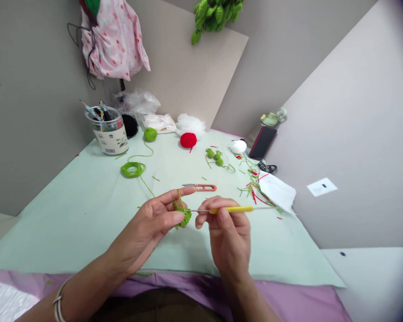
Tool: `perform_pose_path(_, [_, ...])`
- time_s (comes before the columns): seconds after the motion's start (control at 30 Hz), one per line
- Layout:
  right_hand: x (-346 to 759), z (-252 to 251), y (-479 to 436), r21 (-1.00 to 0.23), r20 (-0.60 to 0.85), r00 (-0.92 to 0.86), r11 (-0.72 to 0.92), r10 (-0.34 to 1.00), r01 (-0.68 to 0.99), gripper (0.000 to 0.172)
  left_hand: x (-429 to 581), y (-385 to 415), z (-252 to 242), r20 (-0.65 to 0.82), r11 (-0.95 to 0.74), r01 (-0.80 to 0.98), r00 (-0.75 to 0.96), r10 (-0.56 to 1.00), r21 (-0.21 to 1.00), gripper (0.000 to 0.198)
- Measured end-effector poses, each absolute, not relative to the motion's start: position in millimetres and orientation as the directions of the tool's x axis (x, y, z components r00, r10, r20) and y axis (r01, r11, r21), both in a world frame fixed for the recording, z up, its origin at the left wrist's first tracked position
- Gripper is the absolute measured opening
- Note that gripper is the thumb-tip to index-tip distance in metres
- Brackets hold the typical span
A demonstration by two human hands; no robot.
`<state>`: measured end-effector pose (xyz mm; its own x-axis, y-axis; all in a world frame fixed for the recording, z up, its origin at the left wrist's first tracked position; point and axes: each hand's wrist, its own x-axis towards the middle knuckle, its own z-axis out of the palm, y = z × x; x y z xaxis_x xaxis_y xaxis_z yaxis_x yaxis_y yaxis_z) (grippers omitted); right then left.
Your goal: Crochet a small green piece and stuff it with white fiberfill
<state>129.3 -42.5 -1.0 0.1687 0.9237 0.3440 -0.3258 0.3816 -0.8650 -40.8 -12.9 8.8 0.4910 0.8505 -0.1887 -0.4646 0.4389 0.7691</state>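
My left hand pinches a small green crochet piece between thumb and fingers, with its index finger stretched out and green yarn looped over it. In my right hand is a crochet hook with a yellow handle, held between thumb and fingers. The hook's thin metal shaft points left, and its tip meets the crochet piece. From my left hand the yarn runs back to a loose green coil and on to a green yarn ball. Orange-handled thread snips lie just beyond my hands.
A jar of pencils stands at the back left. Red yarn, white stuffing and white yarn sit along the back. Small green crocheted pieces lie right of centre. Yarn scraps, paper and a phone are at the right.
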Motion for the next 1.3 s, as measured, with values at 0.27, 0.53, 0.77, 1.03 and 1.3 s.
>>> perform_pose_path(0.27, [131,7,-40,-0.855,0.255,0.148,0.294,0.956,-0.426,0.016,-43,-12,11,-0.191,0.412,-0.433,0.468,0.863,0.802,0.042])
perform_pose_path(0.53, [125,-8,-40,-0.88,0.374,0.133,0.397,0.918,-0.261,0.016,-34,-17,7,-0.116,0.329,-0.442,0.443,0.889,0.834,0.03])
perform_pose_path(0.77, [126,-9,-39,-0.883,0.379,0.146,0.404,0.914,-0.24,0.016,-32,-17,8,-0.117,0.308,-0.458,0.398,0.91,0.834,0.035])
perform_pose_path(1.03, [129,-19,-45,-0.73,0.645,0.057,0.592,0.762,0.341,0.028,-29,-21,4,-0.159,0.333,-0.485,0.364,0.918,0.809,0.047])
perform_pose_path(1.3, [135,-9,-40,-0.816,0.575,0.218,0.572,0.789,0.082,0.022,-40,-13,2,-0.206,0.445,-0.559,0.439,0.875,0.7,0.042])
